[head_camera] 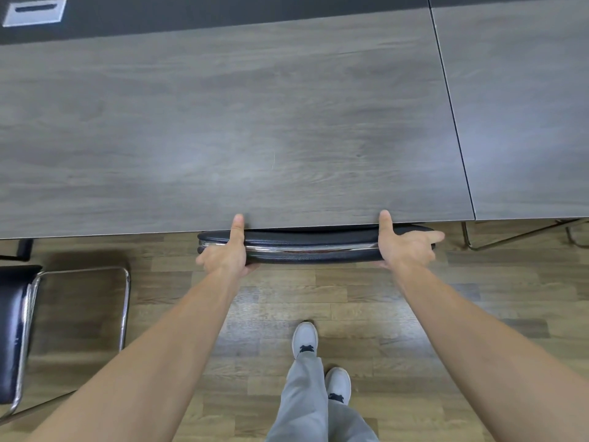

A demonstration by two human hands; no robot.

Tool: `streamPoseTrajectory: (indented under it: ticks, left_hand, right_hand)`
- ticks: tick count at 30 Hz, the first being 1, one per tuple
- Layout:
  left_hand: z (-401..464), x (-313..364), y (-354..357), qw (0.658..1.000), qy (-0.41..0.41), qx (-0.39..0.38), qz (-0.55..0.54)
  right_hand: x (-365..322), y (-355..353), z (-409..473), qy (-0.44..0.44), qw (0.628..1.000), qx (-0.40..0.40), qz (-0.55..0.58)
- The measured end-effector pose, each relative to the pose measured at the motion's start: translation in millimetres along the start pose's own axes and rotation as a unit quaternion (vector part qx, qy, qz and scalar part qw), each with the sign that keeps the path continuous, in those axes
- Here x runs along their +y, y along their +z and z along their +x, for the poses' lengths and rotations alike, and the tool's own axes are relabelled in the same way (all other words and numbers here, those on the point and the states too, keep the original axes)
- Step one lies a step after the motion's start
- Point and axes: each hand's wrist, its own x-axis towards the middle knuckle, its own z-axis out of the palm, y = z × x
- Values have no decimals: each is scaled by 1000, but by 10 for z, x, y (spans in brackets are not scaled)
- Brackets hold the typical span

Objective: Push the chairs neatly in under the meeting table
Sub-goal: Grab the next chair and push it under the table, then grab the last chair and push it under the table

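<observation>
Both hands, left hand [227, 250] and right hand [404, 244], grip the black chair backrest [310, 245], which sits tucked against the near edge of the grey wooden surface [223, 122].

The person is wearing loose light grey trousers [306, 397] and pale grey slip-on shoes [305, 339] with a small dark tab at each tongue. Both forearms are showing bare, no sleeves reaching them.

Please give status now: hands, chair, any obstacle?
Left hand and right hand grip chair backrest. Chair tucked against table edge. Second chair at left, still out. No obstacle seen.
</observation>
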Motion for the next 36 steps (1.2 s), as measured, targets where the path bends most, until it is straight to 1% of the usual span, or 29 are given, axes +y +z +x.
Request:
streamPoseTrajectory:
  ticks: [5,11,18,21,24,27,28,29,32,34,36]
  left_hand:
    - [-68,-4,-1,1000,-6,-8,-6]
    - [-164,21,-17,1000,-6,-17,-16]
    - [-165,34,-92,998,-27,-48,-43]
    - [-166,46,-95,998,-30,-46,-40]
    - [-180,68,-84,998,-31,-28,-38]
    - [-265,129,-95,999,-32,-7,16]
    - [-274,141,-105,998,-18,8,56]
    - [-264,145,-124,994,17,26,101]
    - [-248,154,-192,962,161,49,217]
    - [-298,193,-240,948,200,42,242]
    - [-412,268,-294,944,227,30,237]
  right_hand:
    - [15,-36,-24,-11,1000,0,-28]
    - [9,-20,-69,-16,999,17,-22]
    - [39,-72,-152,-7,1000,-11,-16]
    - [24,-94,-189,-16,998,-3,-57]
    - [-8,-93,-259,-14,995,11,-97]
    - [-12,-102,-323,-31,990,27,-135]
    - [-14,-118,-345,-45,986,29,-157]
    - [-19,-139,-369,-63,981,29,-183]
    - [-96,-247,-478,-138,954,31,-265]
    - [-202,-320,-595,-191,938,14,-289]
    - [-327,-391,-726,-230,929,-9,-289]
